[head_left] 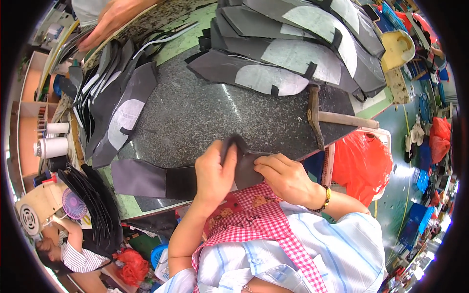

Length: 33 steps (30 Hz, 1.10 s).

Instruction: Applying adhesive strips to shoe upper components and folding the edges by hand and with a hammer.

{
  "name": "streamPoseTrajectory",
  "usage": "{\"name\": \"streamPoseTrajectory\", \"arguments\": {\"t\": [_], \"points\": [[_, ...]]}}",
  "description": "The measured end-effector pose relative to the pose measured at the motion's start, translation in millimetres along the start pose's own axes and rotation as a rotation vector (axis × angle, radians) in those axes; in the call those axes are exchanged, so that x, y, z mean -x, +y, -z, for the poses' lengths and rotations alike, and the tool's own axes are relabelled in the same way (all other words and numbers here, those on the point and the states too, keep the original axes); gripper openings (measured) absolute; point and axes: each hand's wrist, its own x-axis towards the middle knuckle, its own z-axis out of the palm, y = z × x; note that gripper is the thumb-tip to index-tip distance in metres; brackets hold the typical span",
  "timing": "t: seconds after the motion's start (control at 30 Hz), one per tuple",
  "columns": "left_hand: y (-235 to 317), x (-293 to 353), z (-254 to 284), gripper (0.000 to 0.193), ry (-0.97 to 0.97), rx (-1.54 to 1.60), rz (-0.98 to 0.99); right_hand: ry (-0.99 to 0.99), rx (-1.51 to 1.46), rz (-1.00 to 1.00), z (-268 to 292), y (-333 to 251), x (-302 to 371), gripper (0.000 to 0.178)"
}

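A dark grey, leather-like cut piece (140, 178) with a seam across it lies along the near edge of the dark stone slab (195, 117). My left hand (213, 171) is closed on the piece's folded part, thumb up; a dark flap standing above that thumb is blurred. My right hand (283, 175) pinches the same piece a little to the right. Beyond the hands, a hammer (314, 115) with a wooden handle rests on the slab. A stack of dark grey pieces with whitish patches (264, 75) covers the far side.
More patched pieces (124, 117) lie fanned at the left. Thread spools (53, 147), a purple fan (74, 203) and another person (80, 251) are at the lower left. A co-worker's hand (115, 22) reaches in at upper left. A red bag (361, 163) fills a crate at right.
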Motion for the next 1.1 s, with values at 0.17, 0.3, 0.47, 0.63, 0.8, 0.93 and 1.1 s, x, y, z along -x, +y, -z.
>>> {"name": "streamPoseTrajectory", "arguments": {"t": [0.17,0.3,0.47,0.63,0.8,0.93,1.1], "points": [[-10.7,-0.7,4.4,0.023,-0.045,0.074,0.065,-0.036,0.054,-0.053,-1.6,-7.4,-10.0,0.040],[9.5,15.4,20.2,0.042,-0.175,-0.263,-0.250,-0.060,0.106,-0.060,-14.3,-1.3,-3.4,0.037],[-14.5,55.7,13.2,0.056,-0.270,-0.666,-0.504,0.044,-0.028,-0.056,-10.5,9.2,-10.7,0.027],[-16.1,58.4,12.3,0.053,-0.271,-0.888,-0.602,-0.088,-0.301,-0.408,21.0,8.4,-27.7,0.037],[-24.5,62.9,60.4,0.057,-0.262,-0.836,-0.540,-0.221,0.436,0.016,34.6,7.8,-22.3,0.051],[-38.4,74.0,83.1,0.049,-0.237,-1.006,-0.599,-0.146,0.399,0.151,33.3,-7.4,-31.4,0.047],[-44.9,63.3,91.3,0.033,-0.244,-0.862,-0.640,-0.361,0.450,0.111,33.7,-9.3,-22.3,0.046]]}}
